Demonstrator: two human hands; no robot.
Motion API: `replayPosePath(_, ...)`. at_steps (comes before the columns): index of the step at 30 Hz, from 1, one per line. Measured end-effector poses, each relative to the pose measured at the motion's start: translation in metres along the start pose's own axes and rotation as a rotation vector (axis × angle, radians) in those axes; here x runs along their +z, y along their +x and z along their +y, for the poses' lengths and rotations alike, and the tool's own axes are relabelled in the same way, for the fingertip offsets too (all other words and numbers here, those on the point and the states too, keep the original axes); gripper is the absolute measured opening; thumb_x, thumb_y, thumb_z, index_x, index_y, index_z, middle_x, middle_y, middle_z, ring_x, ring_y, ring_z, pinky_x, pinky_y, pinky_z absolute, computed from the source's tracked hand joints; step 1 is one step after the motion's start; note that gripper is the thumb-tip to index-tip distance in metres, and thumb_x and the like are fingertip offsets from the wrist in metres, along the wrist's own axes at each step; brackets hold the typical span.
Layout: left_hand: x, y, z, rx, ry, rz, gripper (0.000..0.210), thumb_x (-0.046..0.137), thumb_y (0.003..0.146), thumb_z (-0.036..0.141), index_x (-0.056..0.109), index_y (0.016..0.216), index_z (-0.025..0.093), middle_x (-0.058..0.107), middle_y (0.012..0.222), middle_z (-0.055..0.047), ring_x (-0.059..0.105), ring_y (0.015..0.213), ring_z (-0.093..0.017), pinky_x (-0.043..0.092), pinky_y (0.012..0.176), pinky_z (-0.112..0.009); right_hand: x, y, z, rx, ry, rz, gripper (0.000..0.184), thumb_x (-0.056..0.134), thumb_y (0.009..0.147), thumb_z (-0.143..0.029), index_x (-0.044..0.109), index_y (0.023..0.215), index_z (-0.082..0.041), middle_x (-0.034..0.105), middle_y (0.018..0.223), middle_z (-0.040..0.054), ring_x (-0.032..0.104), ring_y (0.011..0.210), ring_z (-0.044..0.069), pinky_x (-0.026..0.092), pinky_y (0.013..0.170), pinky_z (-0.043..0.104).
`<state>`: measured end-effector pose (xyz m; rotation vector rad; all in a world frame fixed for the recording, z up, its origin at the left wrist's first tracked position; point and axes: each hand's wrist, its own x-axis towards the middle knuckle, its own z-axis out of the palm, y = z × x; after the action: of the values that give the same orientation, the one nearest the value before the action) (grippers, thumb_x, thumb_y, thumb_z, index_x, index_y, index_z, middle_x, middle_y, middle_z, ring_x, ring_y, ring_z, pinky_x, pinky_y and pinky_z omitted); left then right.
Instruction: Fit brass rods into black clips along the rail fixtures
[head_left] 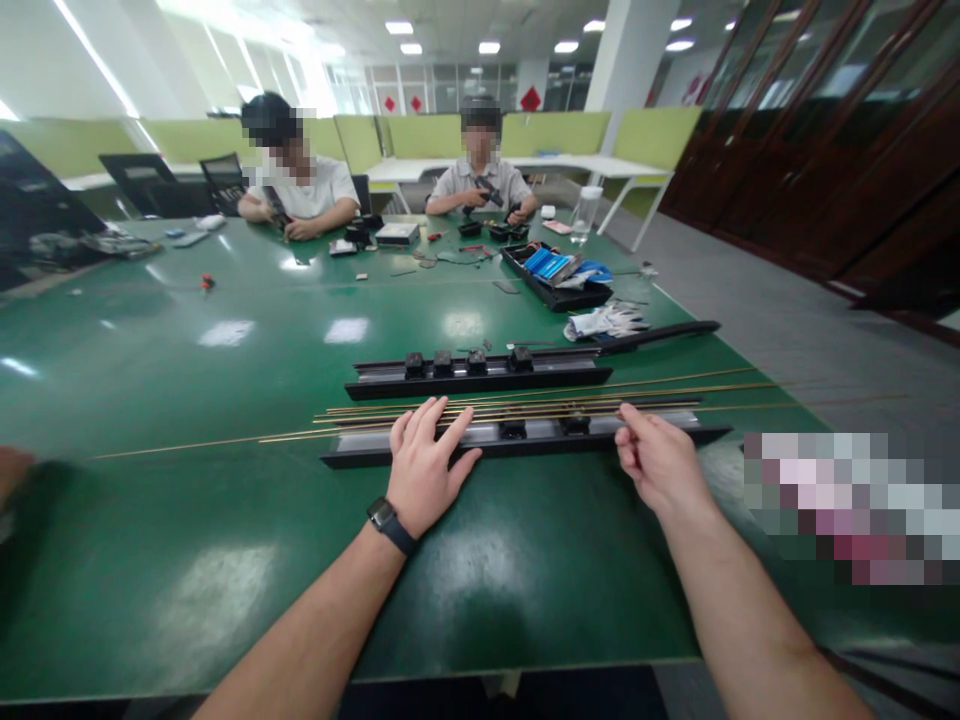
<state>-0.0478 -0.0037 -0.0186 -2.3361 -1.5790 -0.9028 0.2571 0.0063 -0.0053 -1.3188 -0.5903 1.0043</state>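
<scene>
Several thin brass-coloured rods (495,410) lie lengthwise across a long black channel (540,449) with a pale inside. My left hand (427,460), a dark watch (391,524) on its wrist, rests over the channel's left part and the rods with fingers stretched and apart. Towards the channel's right end, my right hand (658,462) pinches a rod between thumb and forefinger, the other fingers curled in. Black blocks (576,420) sit inside this channel between my hands. Just beyond lies a second black channel (480,384), holding several black blocks (477,362).
White gloves (606,321) and a black tray (574,297) with blue items stand at the back right, near a curved black strip (664,336). Two people sit across the green table (225,580), handling dark tools. Another person's hand (13,470) shows at the left edge.
</scene>
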Motion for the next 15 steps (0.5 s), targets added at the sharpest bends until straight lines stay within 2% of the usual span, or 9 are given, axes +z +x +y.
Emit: replayPosePath(15,0.0002,-0.0005,-0.0004,0.004,-0.003,-0.003,0.05,0.061,0.092,0.044,0.054,0.14,0.032,0.05,0.148,-0.012,0.041,0.141,-0.03,0.025,0.116,-0.049,-0.0018,0.0029,0.0038,-0.028,-0.013,-0.011,0.034,0.083,0.07,-0.042,0.062,0.079,-0.017,0.059,0.054,-0.0029,0.042,0.031,0.006,0.022,0.023,0.014)
